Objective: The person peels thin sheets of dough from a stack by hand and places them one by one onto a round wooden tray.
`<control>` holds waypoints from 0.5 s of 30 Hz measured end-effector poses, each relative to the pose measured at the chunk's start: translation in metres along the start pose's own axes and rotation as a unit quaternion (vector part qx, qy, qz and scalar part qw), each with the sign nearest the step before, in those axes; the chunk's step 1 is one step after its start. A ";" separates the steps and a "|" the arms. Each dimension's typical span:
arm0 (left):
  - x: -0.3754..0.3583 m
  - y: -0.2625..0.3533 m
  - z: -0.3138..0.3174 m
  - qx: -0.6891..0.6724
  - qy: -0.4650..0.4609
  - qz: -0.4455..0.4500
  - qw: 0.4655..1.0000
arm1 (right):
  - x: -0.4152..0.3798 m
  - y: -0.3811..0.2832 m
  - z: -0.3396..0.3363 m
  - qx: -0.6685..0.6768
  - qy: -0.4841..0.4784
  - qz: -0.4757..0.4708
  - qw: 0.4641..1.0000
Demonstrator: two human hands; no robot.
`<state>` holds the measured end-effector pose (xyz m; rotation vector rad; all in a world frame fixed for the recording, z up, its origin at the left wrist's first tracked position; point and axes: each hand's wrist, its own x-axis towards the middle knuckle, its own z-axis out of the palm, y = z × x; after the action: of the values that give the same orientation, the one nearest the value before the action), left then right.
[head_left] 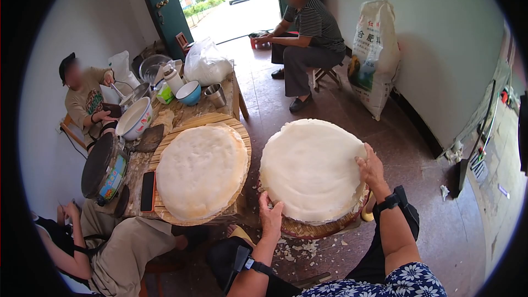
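Observation:
A thick round stack of thin pale flatbreads [313, 170] lies in front of me on a round woven mat [308, 230]. My left hand [270, 217] is at its near left edge, thumb and fingers closed about the rim. On the right side, my right hand [371, 169] grips the edge, with fingertips over the top sheet; its palm side is hidden. Beside this stack, a second round stack of flatbreads [202, 171], browner at its rim, rests on a slatted reed mat [242, 137] on the table, with neither hand touching it.
A phone [148, 191] lies left of the second stack. The table holds a flowered basin [135, 118], a blue bowl [188, 93], a steel cup [215, 95] and a dark round griddle [99, 165]. Crumbs [302, 250] litter the floor. Several people sit nearby; a sack [375, 58] leans on the wall.

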<state>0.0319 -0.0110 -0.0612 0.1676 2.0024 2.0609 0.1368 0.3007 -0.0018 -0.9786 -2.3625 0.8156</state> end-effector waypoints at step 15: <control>-0.001 0.003 0.000 0.007 -0.003 0.000 1.000 | 0.000 0.001 0.000 -0.002 -0.003 -0.001 1.000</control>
<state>0.0323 -0.0115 -0.0585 0.1750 2.0136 2.0445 0.1369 0.3014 -0.0025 -0.9757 -2.3701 0.8146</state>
